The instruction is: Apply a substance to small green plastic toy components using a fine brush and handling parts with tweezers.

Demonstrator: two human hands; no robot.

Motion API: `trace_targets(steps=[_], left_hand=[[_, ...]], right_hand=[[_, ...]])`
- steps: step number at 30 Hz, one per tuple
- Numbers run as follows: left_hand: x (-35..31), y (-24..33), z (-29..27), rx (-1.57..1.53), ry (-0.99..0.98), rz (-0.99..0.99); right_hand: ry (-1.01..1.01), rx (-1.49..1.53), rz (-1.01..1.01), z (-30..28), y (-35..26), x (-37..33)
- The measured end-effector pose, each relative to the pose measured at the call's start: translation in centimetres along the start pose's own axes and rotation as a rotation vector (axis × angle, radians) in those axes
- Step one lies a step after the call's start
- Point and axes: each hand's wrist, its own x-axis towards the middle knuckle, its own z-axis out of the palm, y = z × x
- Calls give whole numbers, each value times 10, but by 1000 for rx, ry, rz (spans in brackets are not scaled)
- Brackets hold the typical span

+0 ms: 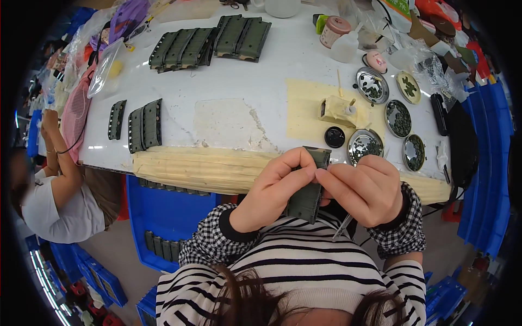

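Observation:
My left hand is closed round a dark green ribbed panel, held over the table's front edge. The fingertips of my right hand are pinched together by the panel's right edge, meeting my left thumb. Whatever small thing lies between those fingertips is hidden. Below my right palm sticks out a slim metal tool, seemingly tweezers, tucked in that hand. Just beyond the hands are a steel dish of small dark green pieces and a round black pot.
More green panels lie at the back left, others nearer. Several small dishes of green pieces stand to the right. A yellowish block sits on a paper sheet. A blue crate is below left; another person works at left.

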Motion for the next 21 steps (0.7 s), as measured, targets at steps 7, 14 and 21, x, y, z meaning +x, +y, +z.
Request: trace_targets(steps=[7,14,21], left_hand=[[-5,3,13,30,95,-46],[-12,-11,9,718,228,388],[-15,-11,10,1160,282,508]], right_hand=[[59,106,144,-5,3,1],[224,237,430,5,-13,15],[234,218,371,12,-12,23]])
